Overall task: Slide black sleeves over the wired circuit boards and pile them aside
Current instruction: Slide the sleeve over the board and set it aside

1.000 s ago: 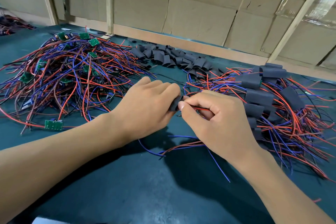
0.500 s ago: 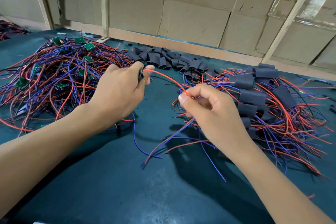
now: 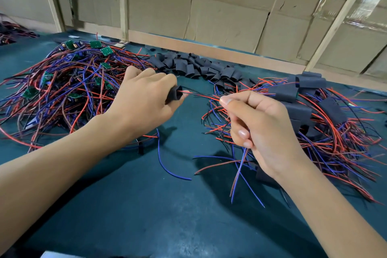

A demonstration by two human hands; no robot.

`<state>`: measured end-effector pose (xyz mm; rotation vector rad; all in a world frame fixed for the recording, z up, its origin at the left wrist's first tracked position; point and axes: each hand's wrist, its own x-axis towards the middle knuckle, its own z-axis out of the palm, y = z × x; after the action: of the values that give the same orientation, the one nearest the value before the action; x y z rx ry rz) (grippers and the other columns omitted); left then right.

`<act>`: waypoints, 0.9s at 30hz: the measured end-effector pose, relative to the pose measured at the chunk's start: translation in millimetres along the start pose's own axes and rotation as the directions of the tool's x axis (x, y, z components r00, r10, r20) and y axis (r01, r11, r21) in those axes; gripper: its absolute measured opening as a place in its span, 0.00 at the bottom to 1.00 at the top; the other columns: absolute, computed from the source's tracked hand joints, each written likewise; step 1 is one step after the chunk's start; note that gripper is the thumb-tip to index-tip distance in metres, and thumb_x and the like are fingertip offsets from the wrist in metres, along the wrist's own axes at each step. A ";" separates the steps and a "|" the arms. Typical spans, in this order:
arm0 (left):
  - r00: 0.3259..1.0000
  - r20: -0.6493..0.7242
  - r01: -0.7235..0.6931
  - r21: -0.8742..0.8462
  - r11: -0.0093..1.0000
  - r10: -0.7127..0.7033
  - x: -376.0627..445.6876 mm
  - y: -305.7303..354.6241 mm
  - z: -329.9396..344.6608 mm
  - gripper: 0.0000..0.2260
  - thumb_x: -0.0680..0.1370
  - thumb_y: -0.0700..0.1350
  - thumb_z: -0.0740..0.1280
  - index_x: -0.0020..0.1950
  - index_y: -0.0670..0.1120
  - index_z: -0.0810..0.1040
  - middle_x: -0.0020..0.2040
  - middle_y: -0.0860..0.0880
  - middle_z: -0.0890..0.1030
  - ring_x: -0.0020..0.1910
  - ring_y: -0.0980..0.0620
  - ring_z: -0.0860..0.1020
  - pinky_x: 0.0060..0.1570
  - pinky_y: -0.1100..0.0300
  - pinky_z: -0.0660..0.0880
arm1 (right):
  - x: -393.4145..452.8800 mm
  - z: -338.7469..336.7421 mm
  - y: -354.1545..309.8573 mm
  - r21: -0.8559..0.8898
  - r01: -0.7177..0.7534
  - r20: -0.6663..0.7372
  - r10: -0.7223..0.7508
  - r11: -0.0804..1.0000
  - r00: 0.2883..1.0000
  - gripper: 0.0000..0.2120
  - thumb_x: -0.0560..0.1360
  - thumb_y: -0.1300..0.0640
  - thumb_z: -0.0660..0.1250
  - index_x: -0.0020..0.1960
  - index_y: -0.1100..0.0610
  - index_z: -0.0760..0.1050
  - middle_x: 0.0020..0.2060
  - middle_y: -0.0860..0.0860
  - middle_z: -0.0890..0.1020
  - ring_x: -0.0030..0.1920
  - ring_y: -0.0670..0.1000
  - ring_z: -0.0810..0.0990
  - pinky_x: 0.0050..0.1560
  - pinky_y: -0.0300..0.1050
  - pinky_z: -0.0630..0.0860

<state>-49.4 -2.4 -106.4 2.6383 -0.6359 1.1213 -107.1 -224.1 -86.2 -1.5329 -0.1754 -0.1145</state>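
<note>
The left hand (image 3: 142,100) grips a short black tubular sleeve (image 3: 174,94) in curled fingers; the right hand (image 3: 259,123) pinches thin red, blue and black wires (image 3: 206,96) running from it, above the dark green counter (image 3: 146,205), between piles.

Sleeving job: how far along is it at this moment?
Done: a pile of sleeved boards lies at the right. In hand: the left hand grips a black sleeve while the right hand pinches the wires running into it. Left: a larger tangle of bare green boards at the left, with loose sleeves behind.
</note>
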 end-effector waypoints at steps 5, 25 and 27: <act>0.986 -0.072 -0.137 0.177 0.975 0.152 -1.1 13.6 -1.0 0.13 0.81 0.48 0.64 0.38 0.46 0.69 0.32 0.48 0.76 0.33 0.42 0.75 0.49 0.46 0.71 | -3.1 5.2 2.6 -0.077 0.017 0.013 -0.016 0.997 1.000 0.05 0.78 0.59 0.72 0.43 0.58 0.82 0.24 0.48 0.67 0.23 0.48 0.60 0.23 0.37 0.58; 0.992 -0.081 -0.104 -0.034 0.994 0.101 -3.6 26.9 -11.0 0.17 0.84 0.56 0.59 0.43 0.44 0.67 0.35 0.53 0.66 0.29 0.35 0.72 0.26 0.52 0.68 | -2.8 3.3 -2.7 -0.057 -0.238 0.136 0.244 0.970 0.960 0.07 0.80 0.55 0.68 0.54 0.58 0.78 0.38 0.58 0.85 0.23 0.54 0.76 0.18 0.37 0.64; 0.992 -0.088 -0.093 -0.028 0.995 0.091 -3.7 22.4 -10.4 0.17 0.84 0.57 0.58 0.43 0.46 0.66 0.34 0.51 0.69 0.28 0.36 0.72 0.26 0.54 0.67 | -3.3 1.6 -3.5 -0.069 -0.268 0.156 0.275 0.961 0.949 0.10 0.77 0.52 0.72 0.48 0.59 0.79 0.37 0.59 0.84 0.23 0.53 0.75 0.19 0.36 0.62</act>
<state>-68.7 -17.4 -101.5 2.5413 -0.7582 1.2334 -111.1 -222.8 -83.3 -1.5991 -0.0912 0.2295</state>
